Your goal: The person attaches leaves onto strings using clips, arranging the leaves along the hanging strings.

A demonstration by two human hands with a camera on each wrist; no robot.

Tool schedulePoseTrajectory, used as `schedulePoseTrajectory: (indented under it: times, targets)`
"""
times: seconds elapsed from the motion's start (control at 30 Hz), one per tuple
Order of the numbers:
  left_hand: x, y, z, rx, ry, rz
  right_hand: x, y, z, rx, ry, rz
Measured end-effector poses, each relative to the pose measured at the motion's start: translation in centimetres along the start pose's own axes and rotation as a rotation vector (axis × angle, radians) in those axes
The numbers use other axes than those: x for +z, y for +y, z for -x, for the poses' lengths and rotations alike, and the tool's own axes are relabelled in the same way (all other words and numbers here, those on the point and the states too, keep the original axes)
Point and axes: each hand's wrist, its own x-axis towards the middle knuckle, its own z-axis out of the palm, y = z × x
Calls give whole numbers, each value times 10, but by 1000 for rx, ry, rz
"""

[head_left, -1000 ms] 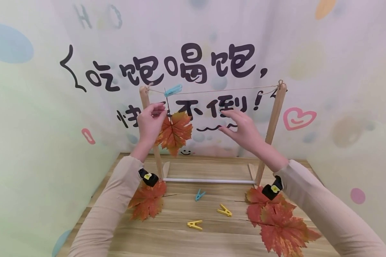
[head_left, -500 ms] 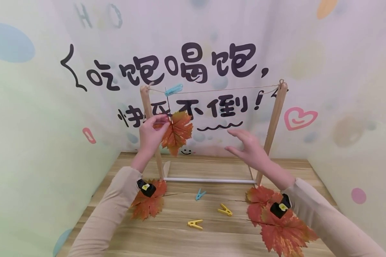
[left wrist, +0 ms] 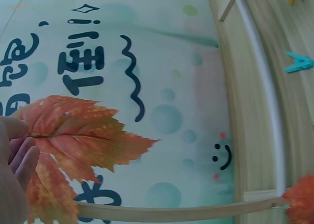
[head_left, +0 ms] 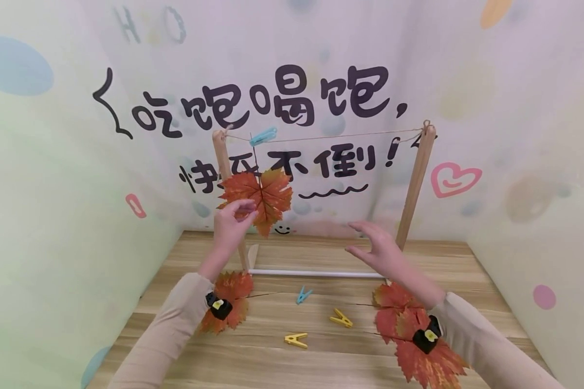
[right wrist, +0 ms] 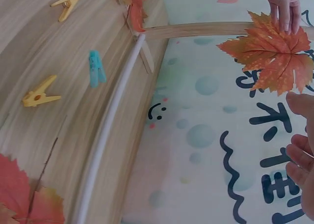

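Note:
An orange-red maple-type leaf (head_left: 267, 194) hangs by its stem from a blue clothespin (head_left: 264, 136), which clips it to a string (head_left: 331, 136) between two wooden posts. My left hand (head_left: 232, 222) is in front of the leaf's lower left part, its fingers loosely bent and gripping nothing. In the left wrist view the fingers overlap the leaf (left wrist: 88, 135); whether they touch it I cannot tell. To the right, my right hand (head_left: 377, 246) hovers in the air, thumb and fingers spread apart. The right wrist view shows that hand (right wrist: 301, 155) with nothing in it.
On the wooden table (head_left: 253, 362) lie a blue clothespin (head_left: 303, 295) and two yellow clothespins (head_left: 341, 319). One leaf (head_left: 231, 313) lies under the left forearm, and overlapping leaves (head_left: 425, 362) lie at right. A white rod (head_left: 316, 274) joins the posts' bases.
Both hands have moved down, the left one sliding lower in front of the hanging leaf. The leaf and its clothespin stay in place on the string.

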Motion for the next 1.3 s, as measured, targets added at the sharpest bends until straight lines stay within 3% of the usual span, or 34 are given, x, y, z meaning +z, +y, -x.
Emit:
schedulePoseTrajectory:
  times: [0.2,0.47,0.83,1.3]
  targets:
    - [1,-16,23,-44,-29,-6,9,8,20,50,-20,-29]
    - [5,-37,55,-153,-47,-9,27,18,49,81,-62,-22]
    - [12,-64,89,-279,-108,-33,54,20,86,190,-127,-129]
    - [30,-97,129,-247,-236,-152,95,19,116,288,-182,-190]
